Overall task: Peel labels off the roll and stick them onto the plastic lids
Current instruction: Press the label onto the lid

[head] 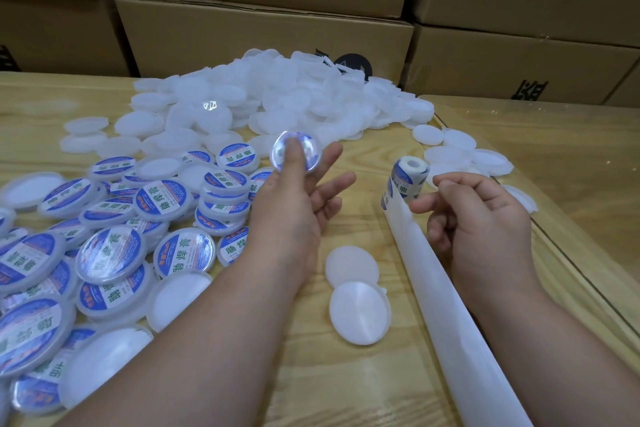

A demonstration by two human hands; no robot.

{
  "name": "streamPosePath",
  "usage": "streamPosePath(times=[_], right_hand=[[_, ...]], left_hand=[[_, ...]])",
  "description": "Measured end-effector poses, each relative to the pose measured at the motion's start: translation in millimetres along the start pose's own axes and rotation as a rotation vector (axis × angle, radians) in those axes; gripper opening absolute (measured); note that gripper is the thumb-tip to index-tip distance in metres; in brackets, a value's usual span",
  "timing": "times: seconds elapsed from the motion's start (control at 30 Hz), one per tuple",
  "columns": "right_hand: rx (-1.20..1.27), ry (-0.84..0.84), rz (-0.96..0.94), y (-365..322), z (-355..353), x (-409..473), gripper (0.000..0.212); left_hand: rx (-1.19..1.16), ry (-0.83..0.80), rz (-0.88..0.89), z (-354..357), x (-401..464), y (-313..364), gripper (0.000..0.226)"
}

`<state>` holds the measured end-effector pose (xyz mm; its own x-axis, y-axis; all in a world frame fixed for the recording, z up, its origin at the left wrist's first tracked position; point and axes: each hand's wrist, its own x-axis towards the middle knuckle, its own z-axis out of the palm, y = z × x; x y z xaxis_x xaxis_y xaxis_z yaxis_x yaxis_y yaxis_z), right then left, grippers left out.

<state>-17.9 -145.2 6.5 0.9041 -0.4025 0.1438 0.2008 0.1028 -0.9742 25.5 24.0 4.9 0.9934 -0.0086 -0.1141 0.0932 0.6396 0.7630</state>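
My left hand (294, 211) is raised over the table's middle with its fingers spread. A round peeled label (298, 154) sits stuck on the tip of one straight finger. The label roll (407, 177) stands to the right, and its empty white backing strip (460, 329) trails toward the near edge. My right hand (485, 229) sits beside the strip just below the roll, fingers curled against its edge and thumb tip touching it. Two plain white lids (356, 291) lie overlapping between my forearms.
A heap of unlabelled white lids (277, 100) fills the back of the wooden table (346, 374). Several labelled blue-and-white lids (114, 246) are piled at the left. Cardboard boxes (263, 28) are stacked behind the table. A few more plain lids (457, 149) lie right of the roll.
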Motion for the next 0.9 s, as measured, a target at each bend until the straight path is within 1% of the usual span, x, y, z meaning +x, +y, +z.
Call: streamPosePath(times=[0.1,0.2,0.27,0.33,0.43,0.53,0.6,0.63,0.7,0.77,0.83,0.9], right_hand=[[0.000,-0.002,-0.001,0,0,0,0.015],[-0.002,-0.003,-0.001,0,1,-1,0.016],[-0.003,-0.003,-0.001,0,1,-1,0.015],[-0.005,-0.001,-0.002,0,0,-1,0.015],[-0.017,0.001,-0.005,0,1,0,0.015],[-0.027,0.000,-0.008,1,0,1,0.015],[-0.043,-0.001,-0.012,2,-1,1,0.016],[-0.057,0.002,-0.014,2,-1,1,0.017],[-0.086,0.014,-0.011,3,-2,2,0.017],[-0.099,0.031,0.004,4,-2,3,0.014],[-0.109,0.045,0.017,5,-3,5,0.011],[-0.110,0.058,0.020,5,-3,6,0.009]], left_hand=[[-0.183,0.068,-0.029,-4,3,4,0.033],[-0.280,0.065,-0.038,-8,3,6,0.037],[-0.321,0.046,-0.035,-10,3,5,0.035],[-0.362,0.031,-0.028,-13,4,4,0.046],[-0.407,0.008,-0.021,-17,6,4,0.053],[-0.359,-0.028,-0.050,-15,4,4,0.066],[-0.260,-0.037,-0.060,-12,4,3,0.063],[-0.184,-0.044,-0.049,-9,3,2,0.056],[0.055,-0.096,0.027,-2,-2,-1,0.036],[0.356,-0.243,0.144,1,-9,-8,0.021],[0.667,-0.435,0.155,4,-18,-15,0.028],[0.925,-0.544,0.125,5,-22,-19,0.028]])
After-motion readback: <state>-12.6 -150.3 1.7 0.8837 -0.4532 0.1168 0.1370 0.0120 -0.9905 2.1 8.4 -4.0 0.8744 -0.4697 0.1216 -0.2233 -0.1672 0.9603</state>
